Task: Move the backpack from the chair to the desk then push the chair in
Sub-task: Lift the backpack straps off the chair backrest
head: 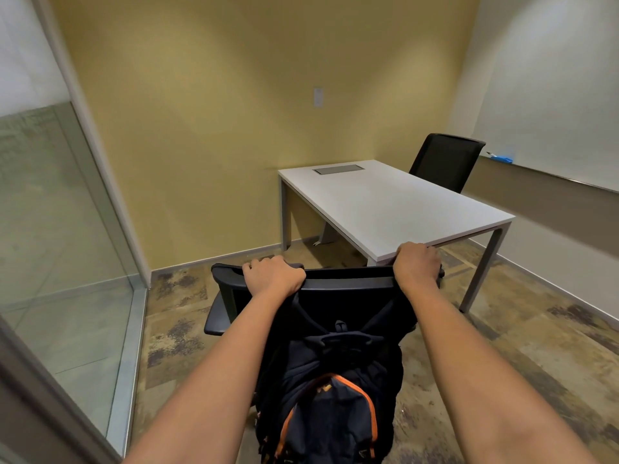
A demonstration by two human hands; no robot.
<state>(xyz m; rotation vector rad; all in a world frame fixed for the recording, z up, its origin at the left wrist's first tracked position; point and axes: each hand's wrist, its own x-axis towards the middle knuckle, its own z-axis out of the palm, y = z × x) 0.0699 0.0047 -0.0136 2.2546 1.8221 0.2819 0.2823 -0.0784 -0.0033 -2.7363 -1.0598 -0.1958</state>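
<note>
A black office chair (348,284) stands in front of me with its backrest towards me. A dark navy backpack (331,390) with orange zip trim hangs down against the near side of the backrest. My left hand (273,276) grips the top edge of the backrest at its left end. My right hand (418,266) grips the same edge at its right end. The white desk (385,202) stands just beyond the chair, and its near corner is right behind my right hand.
A second black chair (445,162) stands at the desk's far right side. A glass partition (63,229) runs along the left. A whiteboard ledge (549,177) with a blue eraser (501,158) lines the right wall. Patterned carpet surrounds the chair.
</note>
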